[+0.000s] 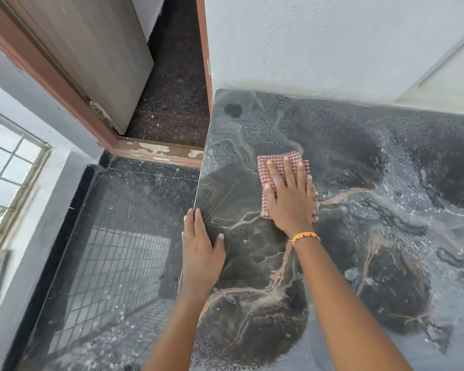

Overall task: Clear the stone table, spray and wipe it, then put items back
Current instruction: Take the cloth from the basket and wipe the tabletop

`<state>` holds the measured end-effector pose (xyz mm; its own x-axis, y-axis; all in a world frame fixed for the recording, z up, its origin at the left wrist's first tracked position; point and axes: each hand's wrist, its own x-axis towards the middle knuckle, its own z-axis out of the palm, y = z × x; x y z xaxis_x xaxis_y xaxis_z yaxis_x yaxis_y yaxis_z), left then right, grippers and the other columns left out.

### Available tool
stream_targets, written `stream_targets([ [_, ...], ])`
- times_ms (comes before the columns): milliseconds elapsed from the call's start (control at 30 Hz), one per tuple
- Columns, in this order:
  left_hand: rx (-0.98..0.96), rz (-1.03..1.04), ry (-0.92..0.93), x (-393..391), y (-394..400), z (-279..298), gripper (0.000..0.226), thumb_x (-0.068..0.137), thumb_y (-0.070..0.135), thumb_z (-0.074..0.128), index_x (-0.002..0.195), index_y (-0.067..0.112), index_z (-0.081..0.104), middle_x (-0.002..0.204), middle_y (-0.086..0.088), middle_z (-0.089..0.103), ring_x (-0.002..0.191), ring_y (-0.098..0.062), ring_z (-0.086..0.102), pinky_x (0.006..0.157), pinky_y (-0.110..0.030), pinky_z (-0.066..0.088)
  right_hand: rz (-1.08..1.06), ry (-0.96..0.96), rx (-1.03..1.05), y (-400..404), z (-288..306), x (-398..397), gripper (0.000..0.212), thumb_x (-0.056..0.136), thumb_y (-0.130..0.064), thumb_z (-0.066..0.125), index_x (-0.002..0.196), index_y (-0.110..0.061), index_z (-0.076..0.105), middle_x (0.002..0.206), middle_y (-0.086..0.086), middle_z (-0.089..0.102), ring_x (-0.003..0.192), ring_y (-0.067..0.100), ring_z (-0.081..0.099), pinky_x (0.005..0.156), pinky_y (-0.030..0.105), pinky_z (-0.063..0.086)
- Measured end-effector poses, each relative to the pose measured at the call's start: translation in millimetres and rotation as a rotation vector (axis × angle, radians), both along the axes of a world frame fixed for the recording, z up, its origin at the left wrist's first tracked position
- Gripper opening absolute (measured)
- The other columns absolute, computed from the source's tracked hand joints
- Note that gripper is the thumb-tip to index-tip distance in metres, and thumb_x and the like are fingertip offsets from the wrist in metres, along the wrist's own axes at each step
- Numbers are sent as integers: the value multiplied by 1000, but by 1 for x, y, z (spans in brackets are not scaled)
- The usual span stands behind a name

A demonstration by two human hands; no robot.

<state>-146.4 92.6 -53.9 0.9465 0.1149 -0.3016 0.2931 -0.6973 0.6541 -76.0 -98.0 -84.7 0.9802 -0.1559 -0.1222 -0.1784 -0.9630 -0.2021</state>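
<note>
The dark stone table (346, 156) with pale veins fills the right half of the head view; its surface is wet and streaked, with droplets toward the right. A folded pink checked cloth (281, 162) lies flat on the table near its left side. My right hand (289, 194) presses on the cloth with straight, spread fingers. My left hand (201, 245) rests on the table's left edge, thumb on top and fingers along the side. Nothing else stands on the table.
A white wall (319, 41) borders the table's far side. To the left lie a dark speckled floor (123, 250), a red-brown door frame (156, 152) with an open door (97, 57), and a barred window (8, 167).
</note>
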Motion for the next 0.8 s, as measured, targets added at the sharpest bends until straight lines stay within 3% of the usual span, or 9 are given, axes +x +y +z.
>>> stream_targets([
  [100,4,15,-34,-3,-3,-3,68,92,10,45,147,10,6,157,-4,3,145,-16,2,117,-31,9,-224,18,3,-15,-1,-36,54,98,-41,26,149,-34,10,160,5,6,146,32,-1,118,50,4],
  [167,-15,31,-41,-4,-3,-7,68,91,2,41,147,11,4,157,-2,3,144,-15,2,117,-29,8,-228,33,-7,6,-1,-59,56,98,-42,22,149,-33,3,160,7,3,146,34,-3,117,51,0],
  [233,-58,65,-41,-4,-2,-9,68,89,-5,37,147,13,4,157,-1,4,144,-13,2,117,-26,6,-88,35,-26,38,0,-66,56,96,-44,17,148,-34,-1,160,7,2,146,35,-3,116,50,-2],
  [300,-94,113,-38,-3,-3,-9,68,88,-9,32,147,14,7,157,1,7,144,-11,3,115,-23,6,115,22,-26,67,1,-56,55,95,-44,20,148,-34,9,159,6,8,146,35,4,115,50,0],
  [400,-85,159,-23,2,-5,-8,67,88,-10,29,147,13,10,157,-2,9,144,-15,7,118,-35,13,402,-4,26,97,1,-8,53,96,-43,27,147,-35,20,159,3,13,146,33,7,116,51,2],
  [500,-2,113,-50,18,-12,-7,67,86,-14,29,146,7,8,157,-7,7,145,-19,2,118,-40,11,471,-1,47,100,0,56,52,96,-44,26,147,-37,20,159,0,13,146,30,4,118,50,4],
  [667,88,4,-68,53,-22,-7,64,90,-9,29,146,7,1,157,-3,-2,144,-17,-8,119,-35,5,212,-38,38,34,-1,124,53,97,-40,27,148,-33,16,160,2,9,147,29,1,118,49,2],
  [800,154,-46,-49,63,-28,-9,62,95,0,29,146,8,-5,157,-2,-8,144,-16,-10,117,-30,-6,-105,-31,9,-32,-2,106,55,98,-36,26,150,-26,12,160,6,5,146,32,-3,118,51,2],
])
